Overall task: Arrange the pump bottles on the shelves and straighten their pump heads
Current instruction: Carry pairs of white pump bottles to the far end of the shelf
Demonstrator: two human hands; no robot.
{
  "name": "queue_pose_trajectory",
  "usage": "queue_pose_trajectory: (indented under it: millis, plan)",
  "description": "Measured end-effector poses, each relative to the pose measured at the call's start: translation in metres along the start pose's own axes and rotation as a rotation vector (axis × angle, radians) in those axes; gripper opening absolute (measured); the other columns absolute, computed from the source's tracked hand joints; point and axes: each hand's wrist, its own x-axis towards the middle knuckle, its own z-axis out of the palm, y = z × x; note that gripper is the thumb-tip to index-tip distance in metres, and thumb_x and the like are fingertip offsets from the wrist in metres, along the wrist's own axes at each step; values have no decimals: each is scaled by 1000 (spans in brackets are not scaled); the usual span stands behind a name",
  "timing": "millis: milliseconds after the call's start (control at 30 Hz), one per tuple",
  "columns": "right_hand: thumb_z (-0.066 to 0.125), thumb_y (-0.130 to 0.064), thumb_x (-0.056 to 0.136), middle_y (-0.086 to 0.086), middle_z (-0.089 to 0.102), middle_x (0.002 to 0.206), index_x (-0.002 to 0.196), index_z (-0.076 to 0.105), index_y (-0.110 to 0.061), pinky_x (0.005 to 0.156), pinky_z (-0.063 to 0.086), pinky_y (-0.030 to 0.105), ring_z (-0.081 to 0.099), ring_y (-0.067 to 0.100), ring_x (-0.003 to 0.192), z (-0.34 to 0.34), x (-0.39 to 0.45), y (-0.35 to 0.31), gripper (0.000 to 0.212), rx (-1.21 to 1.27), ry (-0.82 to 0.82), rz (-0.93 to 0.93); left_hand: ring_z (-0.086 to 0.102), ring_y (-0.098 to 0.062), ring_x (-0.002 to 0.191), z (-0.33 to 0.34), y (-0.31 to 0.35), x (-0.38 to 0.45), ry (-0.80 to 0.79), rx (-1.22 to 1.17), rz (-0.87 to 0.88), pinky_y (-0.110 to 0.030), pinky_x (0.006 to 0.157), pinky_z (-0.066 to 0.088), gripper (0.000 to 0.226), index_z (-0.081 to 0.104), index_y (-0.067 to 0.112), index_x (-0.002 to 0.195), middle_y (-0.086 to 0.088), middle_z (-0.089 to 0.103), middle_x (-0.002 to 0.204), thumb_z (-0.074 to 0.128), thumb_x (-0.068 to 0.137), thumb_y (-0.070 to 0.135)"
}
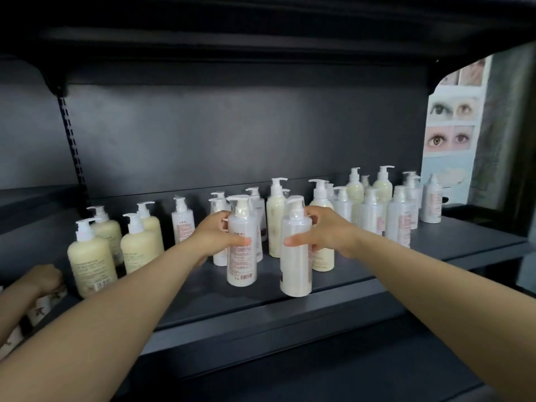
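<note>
Many white and cream pump bottles stand scattered on a dark shelf [333, 288]. My left hand [216, 235] grips a white bottle with a red-printed label [242, 256] near the shelf's middle, thumb across its front. My right hand [327, 230] grips a plain white bottle [295, 265] standing close to the front edge. Both bottles are upright with their pump heads pointing left. Cream bottles [90, 256] cluster at the left, more white bottles [400, 213] at the right.
Another person's hand [43, 278] reaches in at the lower left, near boxes below the shelf. An upper shelf [261, 33] hangs overhead. A poster with pictures of eyes [449, 126] is on the wall to the right.
</note>
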Motion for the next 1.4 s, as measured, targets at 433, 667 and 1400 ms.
queue_pose_trajectory:
  millis: [433, 667, 1400]
  plan:
    - [90, -37, 53, 2, 57, 118, 134, 44, -15, 80, 58, 33, 63, 19, 100, -205, -45, 78, 96, -102, 57, 14, 64, -18, 104, 173, 124, 8, -117, -44, 45, -35, 93, 51, 56, 54, 17, 119, -1, 67, 113, 80, 69, 9]
    - [89, -33, 52, 8, 68, 110, 120, 56, -15, 85, 58, 43, 68, 25, 99, -312, -33, 141, 78, -100, 53, 33, 66, -18, 104, 264, 158, 42, -92, -84, 15, -42, 96, 51, 61, 54, 17, 120, -1, 69, 114, 82, 66, 11]
    - [84, -27, 66, 3, 63, 112, 117, 55, -16, 85, 51, 35, 60, 22, 101, -334, 54, 247, 60, -51, 240, 86, 53, -18, 119, 334, 130, 101, 66, -36, -122, -37, 103, 43, 63, 52, 18, 129, -1, 60, 125, 78, 71, 12]
